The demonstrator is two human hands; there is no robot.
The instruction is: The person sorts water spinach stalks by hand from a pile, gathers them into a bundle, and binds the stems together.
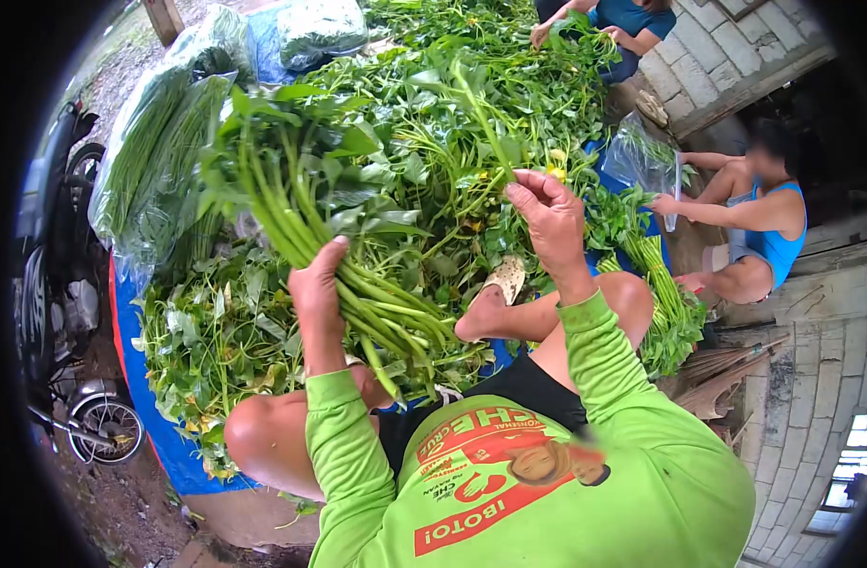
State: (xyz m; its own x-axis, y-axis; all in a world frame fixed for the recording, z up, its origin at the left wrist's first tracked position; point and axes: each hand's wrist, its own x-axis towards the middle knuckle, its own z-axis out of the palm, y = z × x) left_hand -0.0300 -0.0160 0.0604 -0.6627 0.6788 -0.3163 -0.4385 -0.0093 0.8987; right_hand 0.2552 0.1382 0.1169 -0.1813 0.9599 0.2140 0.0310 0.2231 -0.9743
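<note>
My left hand (318, 289) is closed around a thick bunch of water spinach (277, 213). Its leaves fan out up and to the left, and the cut stems stick out below toward my lap. To the right, apart from the bunch, my right hand (552, 218) pinches a single water spinach stalk (483, 114) between thumb and fingers. That stalk points up and away from me. Beneath both hands spreads a large heap of loose leafy greens (235, 322), with some yellowed leaves among them.
A blue tarp (159, 431) lies under the heap. Plastic bags of long greens (150, 161) stand at the left, near a motorcycle (102, 426). Tied bundles (656, 293) lie right of my knee. One co-worker (769, 222) holds a clear bag; another person (632, 28) handles greens behind.
</note>
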